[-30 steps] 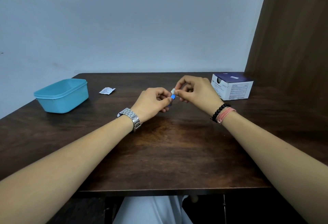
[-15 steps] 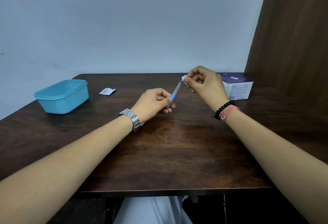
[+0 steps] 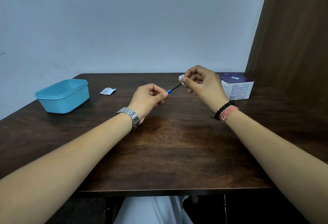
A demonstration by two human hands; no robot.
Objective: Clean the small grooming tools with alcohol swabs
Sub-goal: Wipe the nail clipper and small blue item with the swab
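Hands: two, both raised above the table near the middle of the frame.
Left hand (image 3: 149,97): fingers curled, thumb and forefinger pinching the blue handle end of the grooming tool; a metal link wristwatch (image 3: 130,117) sits on this wrist.
Right hand (image 3: 202,83): fingers curled, thumb and forefinger pinching the swab at the tool's far tip; a black bead bracelet (image 3: 223,109) and a pink thread band (image 3: 229,113) are on this wrist.
Grooming tool (image 3: 174,88): one, a thin dark blade with a blue handle, probably a nail file; it is held in the air between the two hands, slanting up toward the right.
Alcohol swab (image 3: 181,78): one small white wad, wrapped on the upper end of the blade and touching it.
Sachet (image 3: 107,91): one small white packet, lying flat on the table left of centre, near the tub; its print is too small to read.
Tub (image 3: 63,96): one light blue plastic container at the left of the frame, standing on the table; whether it is lidded I cannot tell.
Box (image 3: 237,88): one carton at the right, dark blue top, white sides with printed lines too small to read, partly behind the right hand.
Table (image 3: 168,152): one, dark wood.
Background: pale wall, brown panel at the upper right.
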